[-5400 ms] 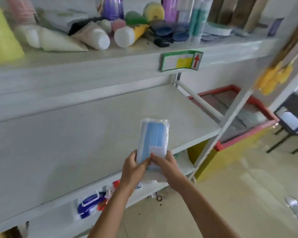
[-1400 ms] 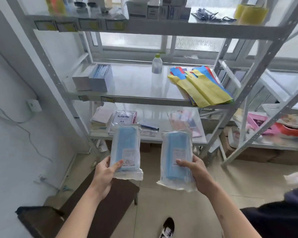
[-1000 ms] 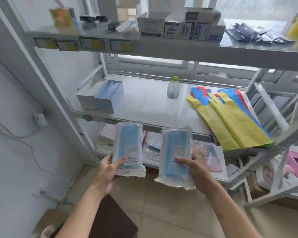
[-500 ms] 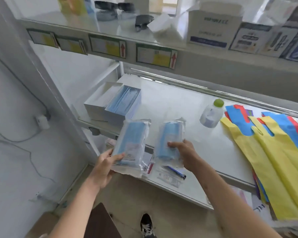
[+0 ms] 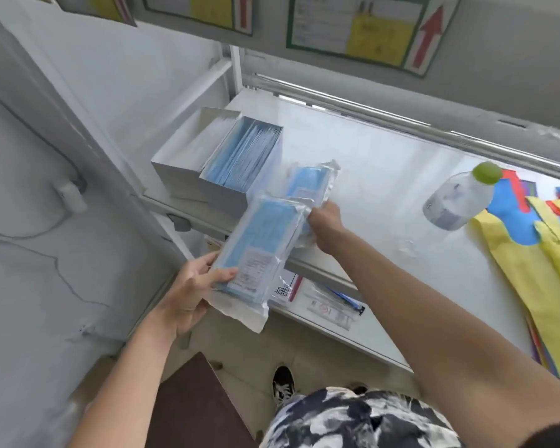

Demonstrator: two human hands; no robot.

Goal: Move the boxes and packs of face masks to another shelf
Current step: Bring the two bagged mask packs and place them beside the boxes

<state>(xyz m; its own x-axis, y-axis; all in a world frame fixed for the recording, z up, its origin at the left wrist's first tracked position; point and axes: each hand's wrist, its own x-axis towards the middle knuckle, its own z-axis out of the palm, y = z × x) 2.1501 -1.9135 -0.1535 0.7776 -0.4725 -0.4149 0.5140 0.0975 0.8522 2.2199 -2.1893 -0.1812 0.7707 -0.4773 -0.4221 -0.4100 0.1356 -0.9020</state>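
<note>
My left hand (image 5: 191,294) is clamped on a pack of masks (image 5: 259,250), thumb across the front near its lower end, fingers wrapped behind. It's a clear plastic sleeve, the blue masks stacked flat inside, a white printed label low on the front (print too small to read) and a crimped, empty flap of plastic hanging off the bottom. The pack tilts up and to the right, out in front of the shelf edge, not resting on anything.

My right hand (image 5: 325,218) reaches over the white shelf (image 5: 385,189), fingers closed on the near end of a second pack (image 5: 306,185), same blue stack in clear wrap. Its far end lies low over the shelf surface; I can't tell if it touches.

Just beside that pack, to the left, sits an open white box (image 5: 243,163) packed with blue masks standing on edge, with another white box (image 5: 181,156) pressed against its left side.

Further right on the shelf: a clear bottle with a green cap (image 5: 459,198), then yellow and blue bags (image 5: 537,240).
</note>
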